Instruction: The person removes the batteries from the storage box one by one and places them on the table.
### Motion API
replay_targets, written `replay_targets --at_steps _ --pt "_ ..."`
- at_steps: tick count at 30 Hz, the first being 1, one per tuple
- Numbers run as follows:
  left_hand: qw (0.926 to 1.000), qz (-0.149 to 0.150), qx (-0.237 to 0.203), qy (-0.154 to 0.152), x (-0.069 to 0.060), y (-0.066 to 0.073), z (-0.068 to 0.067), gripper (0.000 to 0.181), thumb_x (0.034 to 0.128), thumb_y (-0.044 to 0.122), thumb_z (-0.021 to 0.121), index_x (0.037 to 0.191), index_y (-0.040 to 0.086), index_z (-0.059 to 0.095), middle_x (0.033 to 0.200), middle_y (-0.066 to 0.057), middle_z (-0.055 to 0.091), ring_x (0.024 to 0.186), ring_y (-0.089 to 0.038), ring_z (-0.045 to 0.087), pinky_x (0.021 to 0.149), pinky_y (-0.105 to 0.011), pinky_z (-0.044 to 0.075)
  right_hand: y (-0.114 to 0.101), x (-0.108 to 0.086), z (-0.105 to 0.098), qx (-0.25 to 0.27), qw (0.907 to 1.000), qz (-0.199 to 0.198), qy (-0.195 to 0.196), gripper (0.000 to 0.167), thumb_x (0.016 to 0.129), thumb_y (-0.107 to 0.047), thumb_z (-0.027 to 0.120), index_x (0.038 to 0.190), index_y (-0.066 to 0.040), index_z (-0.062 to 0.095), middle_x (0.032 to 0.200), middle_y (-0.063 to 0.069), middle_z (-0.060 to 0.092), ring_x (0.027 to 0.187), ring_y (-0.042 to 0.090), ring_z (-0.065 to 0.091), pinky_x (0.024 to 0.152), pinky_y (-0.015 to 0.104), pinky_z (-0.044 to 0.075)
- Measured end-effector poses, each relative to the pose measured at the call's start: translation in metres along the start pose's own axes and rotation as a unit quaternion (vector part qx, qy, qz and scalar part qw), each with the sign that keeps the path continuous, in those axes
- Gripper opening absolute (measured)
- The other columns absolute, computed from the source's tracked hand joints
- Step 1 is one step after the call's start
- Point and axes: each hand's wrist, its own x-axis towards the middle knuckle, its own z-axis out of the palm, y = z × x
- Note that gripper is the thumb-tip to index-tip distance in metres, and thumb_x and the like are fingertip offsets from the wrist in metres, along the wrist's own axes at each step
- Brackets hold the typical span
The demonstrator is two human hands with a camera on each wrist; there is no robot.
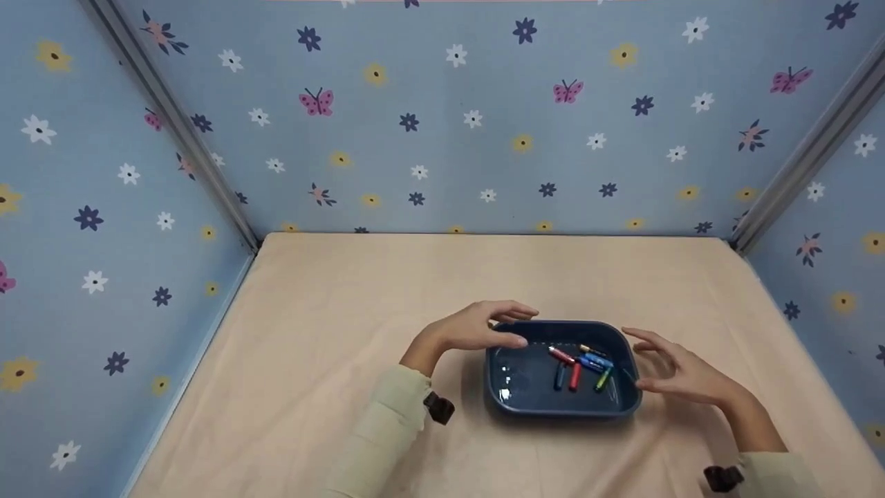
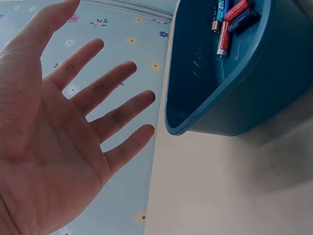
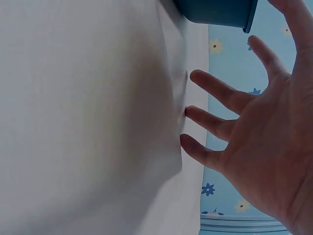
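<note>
A dark blue rectangular bin with rounded corners stands on the table. Inside it lie several loose batteries: a red one, a green one, a dark blue one and others in a small pile. My left hand is by the bin's left end, fingers spread and holding nothing; in the left wrist view it is apart from the bin wall. At the right end is my right hand, fingers spread, its thumb close to the rim. Whether that thumb touches is unclear.
A pale peach cloth with some creases covers the table. Blue flowered panels rise at the back and both sides, with grey metal posts at the corners. Dark wrist cameras sit at both sleeve cuffs.
</note>
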Motion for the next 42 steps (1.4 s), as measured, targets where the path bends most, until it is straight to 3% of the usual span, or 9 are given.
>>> replay_targets --at_steps 10,16,21,27,37,42 --pt "0.9988 0.018 -0.045 0.000 -0.001 -0.008 0.003 0.064 0.1092 0.031 0.073 0.168 0.016 0.053 0.174 -0.012 0.055 0.163 -0.044 0.050 0.135 -0.062 0.039 0.004 -0.001 0.006 0.023 0.9995 -0.023 0.001 0.089 0.097 -0.019 0.088 0.174 -0.021 0.044 0.174 0.022 0.051 0.141 -0.007 0.055 0.115 0.096 0.025" --pt "0.9977 -0.001 -0.067 -0.013 0.003 -0.007 0.006 0.063 0.1103 0.025 0.071 0.169 0.013 0.051 0.171 -0.017 0.057 0.162 -0.043 0.052 0.131 -0.055 0.047 0.004 0.000 0.007 0.052 0.9980 -0.032 -0.016 0.089 0.096 -0.014 0.087 0.174 -0.020 0.044 0.178 0.022 0.046 0.138 -0.019 0.046 0.114 0.098 0.018" --pt "0.9983 -0.038 -0.035 -0.028 0.012 -0.003 0.016 0.072 0.1058 0.030 0.078 0.171 0.020 0.049 0.173 -0.014 0.055 0.162 -0.040 0.053 0.131 -0.054 0.047 0.002 -0.001 0.005 0.067 0.9971 -0.020 -0.031 0.093 0.095 -0.015 0.088 0.175 -0.022 0.041 0.180 0.018 0.042 0.139 -0.019 0.043 0.115 0.098 0.014" --pt "0.9967 -0.059 0.018 -0.052 0.024 -0.001 0.029 0.079 0.1005 0.033 0.084 0.171 0.024 0.049 0.175 -0.011 0.054 0.164 -0.033 0.051 0.137 -0.054 0.039 0.003 -0.001 0.003 0.073 0.9963 -0.011 -0.044 0.096 0.094 -0.016 0.088 0.176 -0.024 0.039 0.182 0.013 0.040 0.140 -0.016 0.042 0.115 0.099 0.015" --pt "0.9931 -0.081 0.080 -0.027 0.037 -0.001 0.045 0.076 0.0985 0.027 0.088 0.167 0.023 0.054 0.167 -0.013 0.062 0.158 -0.032 0.056 0.134 -0.048 0.043 -0.001 0.001 0.002 0.080 0.9955 -0.017 -0.048 0.097 0.092 -0.014 0.091 0.175 -0.021 0.039 0.180 0.016 0.040 0.141 -0.017 0.043 0.115 0.099 0.012" --pt "0.9881 -0.102 0.111 -0.033 0.043 0.000 0.055 0.072 0.0991 0.028 0.088 0.164 0.024 0.058 0.164 -0.012 0.065 0.158 -0.028 0.056 0.135 -0.045 0.042 -0.001 0.000 0.000 0.075 0.9957 -0.007 -0.053 0.098 0.092 -0.015 0.091 0.175 -0.022 0.039 0.180 0.016 0.040 0.139 -0.018 0.043 0.115 0.098 0.012"
